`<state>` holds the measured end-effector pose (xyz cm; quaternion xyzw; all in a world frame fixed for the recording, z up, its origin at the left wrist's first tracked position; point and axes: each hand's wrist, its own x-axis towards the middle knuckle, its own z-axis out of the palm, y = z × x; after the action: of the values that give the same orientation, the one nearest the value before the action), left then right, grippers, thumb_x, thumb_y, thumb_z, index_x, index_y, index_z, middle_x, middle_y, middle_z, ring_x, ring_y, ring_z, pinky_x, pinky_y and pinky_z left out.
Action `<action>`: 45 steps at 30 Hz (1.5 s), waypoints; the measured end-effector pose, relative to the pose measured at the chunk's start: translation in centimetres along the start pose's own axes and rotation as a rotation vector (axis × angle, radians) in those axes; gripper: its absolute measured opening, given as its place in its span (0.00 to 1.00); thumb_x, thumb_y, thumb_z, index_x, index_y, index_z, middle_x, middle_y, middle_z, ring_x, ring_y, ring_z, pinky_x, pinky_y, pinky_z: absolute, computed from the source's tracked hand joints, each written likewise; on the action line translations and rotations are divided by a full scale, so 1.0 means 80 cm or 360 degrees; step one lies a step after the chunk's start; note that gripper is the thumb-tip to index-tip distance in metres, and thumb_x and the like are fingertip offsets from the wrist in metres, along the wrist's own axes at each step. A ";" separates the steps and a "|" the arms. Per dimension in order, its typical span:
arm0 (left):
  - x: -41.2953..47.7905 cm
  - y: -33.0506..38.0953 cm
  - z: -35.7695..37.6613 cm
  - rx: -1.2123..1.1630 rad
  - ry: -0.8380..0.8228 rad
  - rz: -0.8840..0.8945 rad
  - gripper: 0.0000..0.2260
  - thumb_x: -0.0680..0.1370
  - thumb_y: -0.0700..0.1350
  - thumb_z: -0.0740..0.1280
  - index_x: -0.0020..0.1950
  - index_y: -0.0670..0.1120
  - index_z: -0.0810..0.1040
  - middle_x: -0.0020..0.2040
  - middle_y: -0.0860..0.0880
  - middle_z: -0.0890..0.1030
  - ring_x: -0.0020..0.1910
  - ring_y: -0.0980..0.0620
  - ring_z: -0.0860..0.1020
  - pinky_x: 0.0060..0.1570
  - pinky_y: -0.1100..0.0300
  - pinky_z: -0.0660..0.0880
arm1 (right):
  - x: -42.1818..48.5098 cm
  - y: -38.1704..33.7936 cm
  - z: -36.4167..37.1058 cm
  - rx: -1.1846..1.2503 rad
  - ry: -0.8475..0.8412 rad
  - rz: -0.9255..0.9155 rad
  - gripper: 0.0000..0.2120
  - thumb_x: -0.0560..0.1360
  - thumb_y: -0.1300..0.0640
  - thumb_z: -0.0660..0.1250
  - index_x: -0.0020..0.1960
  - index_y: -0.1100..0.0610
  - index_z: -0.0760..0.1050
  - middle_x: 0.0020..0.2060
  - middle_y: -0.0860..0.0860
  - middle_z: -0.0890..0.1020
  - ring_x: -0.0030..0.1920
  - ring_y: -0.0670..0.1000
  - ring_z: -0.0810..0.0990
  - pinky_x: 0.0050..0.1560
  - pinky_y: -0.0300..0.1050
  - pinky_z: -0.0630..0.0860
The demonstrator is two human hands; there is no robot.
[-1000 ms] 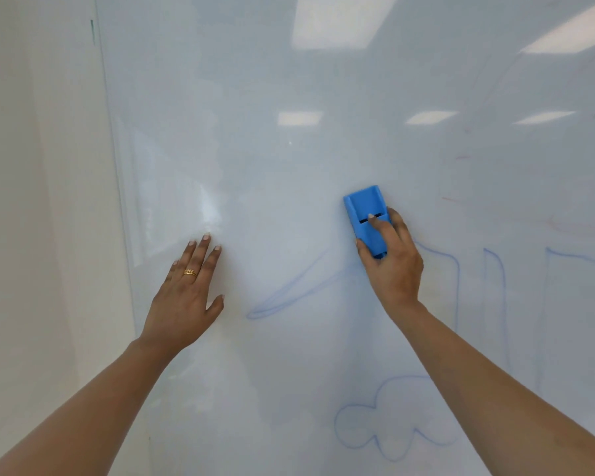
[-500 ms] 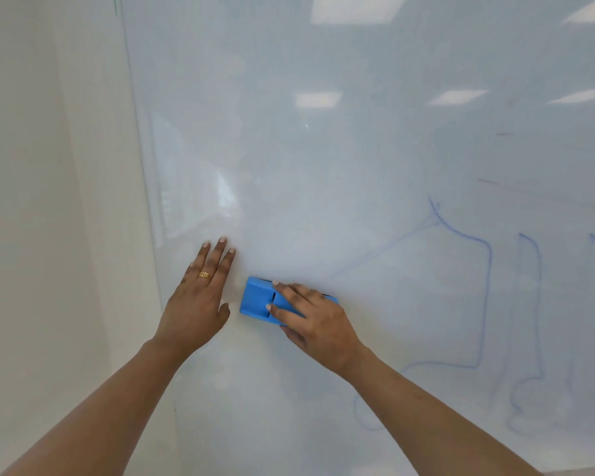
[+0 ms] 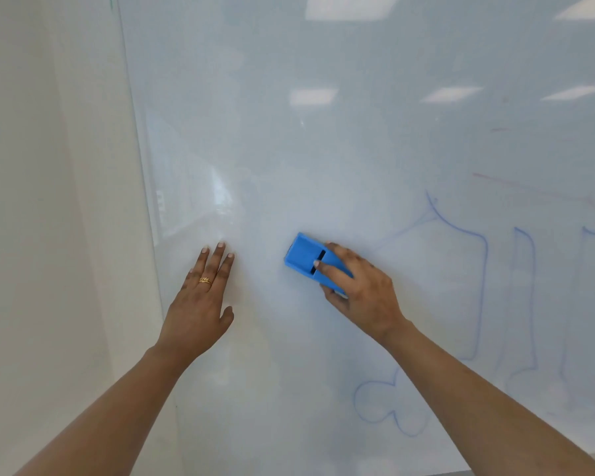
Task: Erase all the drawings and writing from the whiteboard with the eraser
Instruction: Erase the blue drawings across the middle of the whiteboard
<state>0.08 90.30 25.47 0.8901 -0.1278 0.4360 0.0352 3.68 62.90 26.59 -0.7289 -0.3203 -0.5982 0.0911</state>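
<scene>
Two hands lie against the whiteboard in the head view. The left hand, at about 8 o'clock from the frame's middle, is flat on the board. Its fingers are straight and close together and its thumb is out to the side. It holds nothing, and a gold ring sits on one finger.

The right hand, at about 4 o'clock from the middle, grips the blue eraser. Its fingers lie over the eraser's back and its thumb runs along the lower edge, pressing the eraser to the board. The eraser is tilted, with its free end pointing toward 10 o'clock. It sits at 3 o'clock of the left hand's fingertips, near them but apart.

At 3 o'clock of the right hand runs a blue arched outline, with a tall narrow blue loop beyond it. A blue cloud-like outline lies at 6 o'clock of that hand, partly hidden by the forearm. A faint reddish streak shows at 2 o'clock. A cream wall borders the board at 9 o'clock.
</scene>
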 end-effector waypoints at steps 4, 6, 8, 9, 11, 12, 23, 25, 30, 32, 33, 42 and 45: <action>-0.003 0.003 0.003 -0.0003 0.0014 0.0013 0.40 0.67 0.39 0.73 0.75 0.42 0.58 0.77 0.47 0.55 0.74 0.50 0.50 0.56 0.50 0.73 | 0.003 -0.021 0.007 -0.0012 0.0083 0.0330 0.22 0.61 0.60 0.76 0.54 0.54 0.76 0.58 0.57 0.78 0.44 0.55 0.82 0.32 0.41 0.76; -0.003 0.005 0.003 0.0001 0.0043 0.0013 0.40 0.66 0.39 0.74 0.75 0.41 0.60 0.76 0.45 0.57 0.74 0.49 0.51 0.55 0.49 0.74 | 0.000 -0.037 0.017 -0.0016 0.0087 0.0358 0.22 0.63 0.59 0.74 0.55 0.52 0.73 0.58 0.58 0.78 0.44 0.56 0.82 0.32 0.42 0.77; -0.003 0.007 0.004 0.0016 0.0073 0.0029 0.40 0.65 0.38 0.74 0.74 0.40 0.61 0.76 0.44 0.58 0.74 0.48 0.52 0.56 0.48 0.74 | -0.007 -0.054 0.025 -0.0015 0.0047 0.0281 0.19 0.66 0.58 0.69 0.55 0.51 0.71 0.58 0.57 0.78 0.44 0.56 0.81 0.33 0.44 0.79; -0.003 0.008 0.004 0.0019 0.0079 0.0038 0.39 0.65 0.38 0.75 0.73 0.40 0.62 0.75 0.43 0.59 0.74 0.46 0.53 0.56 0.47 0.73 | -0.010 -0.061 0.028 -0.0019 0.0011 0.0228 0.17 0.66 0.58 0.68 0.55 0.51 0.72 0.58 0.56 0.79 0.44 0.56 0.81 0.33 0.44 0.79; -0.002 0.010 0.003 0.0026 0.0078 0.0041 0.38 0.64 0.37 0.75 0.72 0.40 0.65 0.74 0.41 0.61 0.73 0.42 0.58 0.57 0.45 0.73 | -0.015 -0.070 0.030 -0.0039 -0.0053 0.0119 0.17 0.64 0.60 0.73 0.51 0.53 0.77 0.56 0.56 0.80 0.44 0.54 0.81 0.34 0.43 0.78; -0.001 0.011 0.002 0.0031 0.0082 0.0034 0.37 0.64 0.37 0.75 0.71 0.40 0.66 0.74 0.40 0.62 0.72 0.40 0.60 0.56 0.45 0.73 | -0.017 -0.072 0.029 -0.0055 -0.0078 0.0070 0.17 0.62 0.61 0.75 0.50 0.53 0.79 0.55 0.56 0.80 0.45 0.54 0.81 0.35 0.42 0.78; 0.052 0.056 0.001 0.0138 0.0154 0.0134 0.33 0.66 0.40 0.74 0.69 0.41 0.67 0.73 0.40 0.63 0.72 0.41 0.59 0.62 0.37 0.65 | -0.017 0.009 -0.004 -0.0126 -0.0020 -0.0056 0.21 0.63 0.59 0.75 0.54 0.52 0.75 0.56 0.56 0.80 0.46 0.55 0.82 0.36 0.43 0.78; 0.064 0.073 0.004 0.0179 0.0147 0.0132 0.29 0.69 0.43 0.70 0.69 0.43 0.66 0.73 0.41 0.63 0.73 0.42 0.57 0.60 0.31 0.62 | -0.012 0.035 -0.016 -0.0117 0.0013 0.0003 0.22 0.63 0.58 0.76 0.55 0.52 0.76 0.56 0.56 0.80 0.45 0.55 0.82 0.34 0.42 0.78; 0.086 0.107 0.011 0.0223 0.0121 0.0095 0.27 0.71 0.52 0.55 0.70 0.46 0.64 0.74 0.42 0.62 0.73 0.45 0.55 0.59 0.29 0.60 | 0.002 0.099 -0.049 -0.0106 0.0145 0.0187 0.20 0.68 0.55 0.70 0.59 0.51 0.72 0.60 0.55 0.78 0.49 0.54 0.82 0.37 0.41 0.78; 0.093 0.121 0.014 0.0234 0.0131 0.0139 0.27 0.72 0.52 0.54 0.70 0.46 0.64 0.74 0.42 0.62 0.73 0.45 0.56 0.60 0.30 0.60 | 0.009 0.124 -0.063 -0.0097 0.0198 0.0336 0.18 0.69 0.55 0.70 0.58 0.53 0.76 0.61 0.56 0.77 0.52 0.54 0.81 0.38 0.42 0.78; 0.096 0.128 0.016 0.0244 0.0136 0.0164 0.27 0.72 0.52 0.54 0.70 0.46 0.65 0.74 0.42 0.62 0.73 0.45 0.56 0.61 0.30 0.61 | 0.013 0.136 -0.071 -0.0083 0.0224 0.0413 0.18 0.68 0.56 0.71 0.58 0.54 0.77 0.62 0.56 0.76 0.52 0.55 0.81 0.38 0.43 0.79; 0.107 0.177 0.031 0.0304 0.0148 0.0137 0.28 0.71 0.53 0.54 0.71 0.47 0.63 0.74 0.42 0.62 0.73 0.42 0.56 0.60 0.32 0.63 | 0.022 0.182 -0.096 0.0030 0.0438 0.0929 0.18 0.69 0.58 0.71 0.59 0.55 0.76 0.64 0.55 0.73 0.54 0.56 0.79 0.39 0.47 0.77; 0.108 0.184 0.033 0.0305 0.0145 0.0128 0.28 0.71 0.53 0.54 0.71 0.47 0.63 0.74 0.41 0.62 0.73 0.42 0.56 0.60 0.32 0.63 | 0.026 0.159 -0.083 0.0053 0.0501 0.1041 0.19 0.68 0.58 0.72 0.58 0.56 0.77 0.62 0.57 0.75 0.52 0.58 0.80 0.38 0.47 0.77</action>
<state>3.41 73.92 29.91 0.8629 -0.1193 0.4873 -0.0617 5.79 50.33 33.51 -0.6901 -0.0621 -0.6371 0.3377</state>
